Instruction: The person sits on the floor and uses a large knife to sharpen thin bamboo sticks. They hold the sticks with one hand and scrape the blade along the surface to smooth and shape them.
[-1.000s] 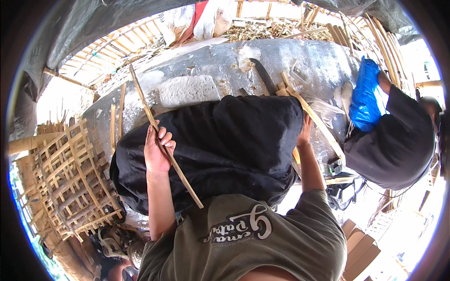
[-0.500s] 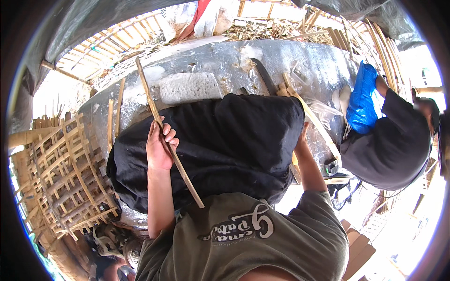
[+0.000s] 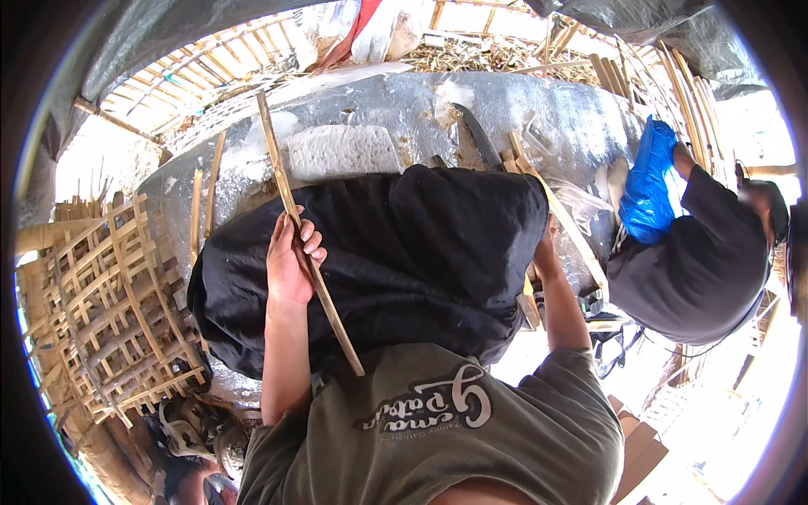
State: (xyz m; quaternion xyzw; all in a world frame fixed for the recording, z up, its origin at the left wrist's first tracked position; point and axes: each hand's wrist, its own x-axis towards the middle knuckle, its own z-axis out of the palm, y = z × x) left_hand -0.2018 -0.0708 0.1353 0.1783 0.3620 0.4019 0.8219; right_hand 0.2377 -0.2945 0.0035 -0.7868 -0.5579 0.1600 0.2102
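Left hand [image 3: 295, 257] holds a thin bamboo strip [image 3: 326, 296], fingers curled and clamped around it near mid-length, palm up. Strip runs at a slant: upper end over the grey sheet [image 3: 589, 109], left of a whitish rough block [image 3: 343, 151]; lower end at the front of the person's olive-brown T-shirt [image 3: 522, 429]. Black cloth [image 3: 396, 252] covers the person's lap, under the strip. Right hand [image 3: 548, 244] is down at the right edge of that cloth, partly hidden; cannot tell whether its fingers are apart, together or gripping anything. Pale split-bamboo length [image 3: 572, 231] lies slanted just beside it, on the right. Beyond the lap, a dark curved blade [image 3: 477, 135] lies on the sheet, right of the block. Two narrow bamboo slats [image 3: 196, 210] sit near each other on the left, with an open-weave bamboo lattice [image 3: 122, 311] further left. At right, a co-worker in dark clothing [image 3: 686, 269] has a hand at a blue plastic bag [image 3: 650, 181]; crumpled clear plastic [image 3: 582, 202] lies between bag and lap.
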